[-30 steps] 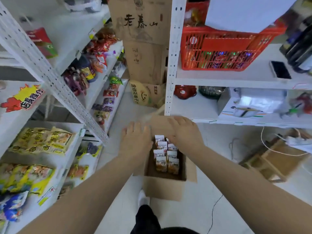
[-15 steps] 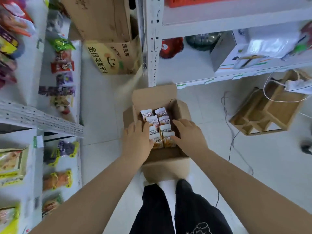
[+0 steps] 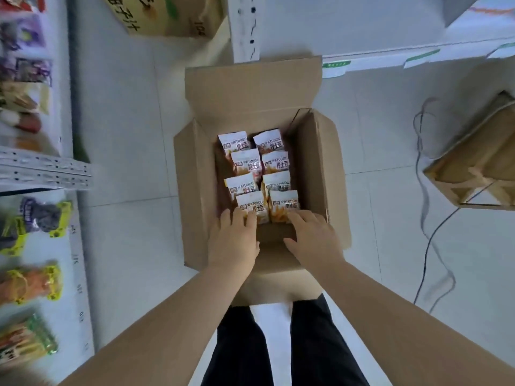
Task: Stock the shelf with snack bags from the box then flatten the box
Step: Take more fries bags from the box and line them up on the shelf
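Observation:
An open brown cardboard box [image 3: 312, 162] stands on the tiled floor in front of me, its flaps spread outward. Inside it stand several white snack bags [image 3: 259, 174] in two rows, printed with orange sticks. My left hand [image 3: 235, 240] reaches into the near end of the box, and its fingertips touch the nearest left bag [image 3: 250, 203]. My right hand [image 3: 313, 236] lies beside it with fingers spread, touching the nearest right bag [image 3: 284, 203]. Neither hand visibly grips a bag.
A white shelf [image 3: 36, 246] at the left holds packaged snacks. A second white rack [image 3: 362, 37] stands behind the box, with another carton [image 3: 167, 15] on the floor to its left. A wooden crate [image 3: 473, 160] and loose cables [image 3: 426, 190] lie at the right.
My view has tilted down over the box. Both hands have moved from the far flap back to the near end and now touch the nearest bags.

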